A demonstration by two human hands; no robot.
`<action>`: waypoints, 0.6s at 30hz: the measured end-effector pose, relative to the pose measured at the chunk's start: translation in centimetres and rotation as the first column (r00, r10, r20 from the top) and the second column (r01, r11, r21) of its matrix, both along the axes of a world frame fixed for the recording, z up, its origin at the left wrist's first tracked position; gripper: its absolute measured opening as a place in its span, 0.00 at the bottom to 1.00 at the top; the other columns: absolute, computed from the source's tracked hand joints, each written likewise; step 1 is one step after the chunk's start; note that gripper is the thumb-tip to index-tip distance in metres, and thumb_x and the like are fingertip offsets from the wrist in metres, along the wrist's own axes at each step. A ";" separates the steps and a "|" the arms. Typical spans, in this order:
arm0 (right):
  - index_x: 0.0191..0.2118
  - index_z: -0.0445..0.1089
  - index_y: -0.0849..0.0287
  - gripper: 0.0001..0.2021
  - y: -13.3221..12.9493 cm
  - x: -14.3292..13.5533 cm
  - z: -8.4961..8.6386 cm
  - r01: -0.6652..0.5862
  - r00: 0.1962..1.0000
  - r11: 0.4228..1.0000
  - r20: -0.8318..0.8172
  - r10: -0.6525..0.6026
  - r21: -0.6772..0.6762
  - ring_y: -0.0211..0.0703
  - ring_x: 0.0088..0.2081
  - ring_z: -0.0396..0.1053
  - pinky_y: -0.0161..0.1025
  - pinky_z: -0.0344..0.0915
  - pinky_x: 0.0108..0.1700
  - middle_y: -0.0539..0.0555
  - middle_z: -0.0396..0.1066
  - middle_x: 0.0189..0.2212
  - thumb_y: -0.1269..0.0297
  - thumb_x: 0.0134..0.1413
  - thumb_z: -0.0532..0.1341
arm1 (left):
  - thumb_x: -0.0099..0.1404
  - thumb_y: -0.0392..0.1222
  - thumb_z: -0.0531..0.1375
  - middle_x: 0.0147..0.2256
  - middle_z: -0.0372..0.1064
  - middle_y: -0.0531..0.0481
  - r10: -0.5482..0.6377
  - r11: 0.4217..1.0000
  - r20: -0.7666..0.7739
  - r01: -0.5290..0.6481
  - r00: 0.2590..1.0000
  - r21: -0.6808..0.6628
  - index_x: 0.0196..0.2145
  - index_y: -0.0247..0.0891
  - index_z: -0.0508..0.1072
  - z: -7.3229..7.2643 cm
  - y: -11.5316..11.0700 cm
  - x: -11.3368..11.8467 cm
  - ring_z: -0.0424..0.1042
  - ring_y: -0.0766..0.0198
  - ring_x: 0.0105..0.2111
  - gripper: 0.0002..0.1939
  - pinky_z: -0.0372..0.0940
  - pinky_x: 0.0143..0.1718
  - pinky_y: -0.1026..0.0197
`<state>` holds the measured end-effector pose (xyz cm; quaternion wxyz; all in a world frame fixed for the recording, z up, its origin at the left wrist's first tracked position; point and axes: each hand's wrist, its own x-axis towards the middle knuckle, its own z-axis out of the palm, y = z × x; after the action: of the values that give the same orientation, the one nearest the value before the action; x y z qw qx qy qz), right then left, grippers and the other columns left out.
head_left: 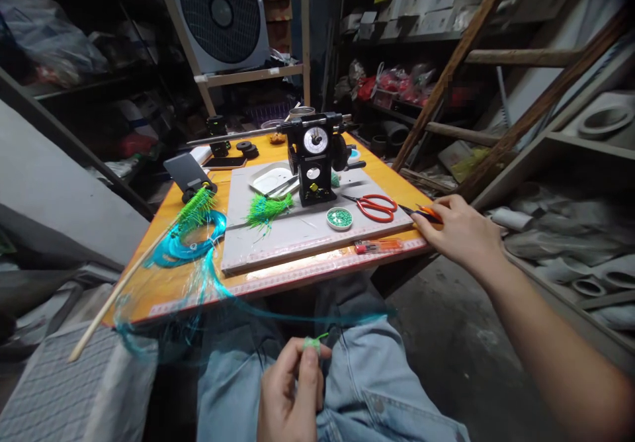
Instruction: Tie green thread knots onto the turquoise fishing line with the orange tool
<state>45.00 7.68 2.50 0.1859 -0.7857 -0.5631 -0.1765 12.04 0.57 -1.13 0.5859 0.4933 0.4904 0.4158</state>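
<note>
Above my lap, my left hand [292,389] pinches a small green piece [313,343] with a bright green end sticking out. At the table's right edge my right hand [459,230] has its fingers on an orange-handled tool [429,214] with dark, pointed jaws. Left of that tool lie red-handled scissors [377,208] on a grey board [278,240]. A small round dish [340,218] of green beads sits nearby. Behind the dish stands a black winding machine [316,164] with a round dial. Green and blue bristly strands [269,210] lie beside a white tray [272,178].
On the left are a coil of blue line [191,240], a wooden stick [119,290] with green bristles, and a phone stand [187,176]. A red-and-orange cutter [380,246] lies at the board's front edge. A wooden ladder [456,65] leans at the right.
</note>
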 end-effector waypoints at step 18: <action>0.57 0.65 0.59 0.24 -3.7 -7.4 1.6 -0.550 0.610 0.831 -0.636 0.472 0.089 0.44 0.32 0.74 0.36 0.70 0.32 0.55 0.75 0.33 0.63 0.53 0.57 | 0.68 0.42 0.53 0.23 0.67 0.50 0.073 0.870 -0.032 -0.047 0.997 0.491 0.26 0.43 0.71 0.1 0.2 -0.8 0.62 0.52 0.39 0.14 0.52 0.44 0.53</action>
<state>37.63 3.99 4.13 0.3613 -0.6131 -0.6758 0.1921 11.25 0.77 -1.04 0.4166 0.6201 0.3987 0.5320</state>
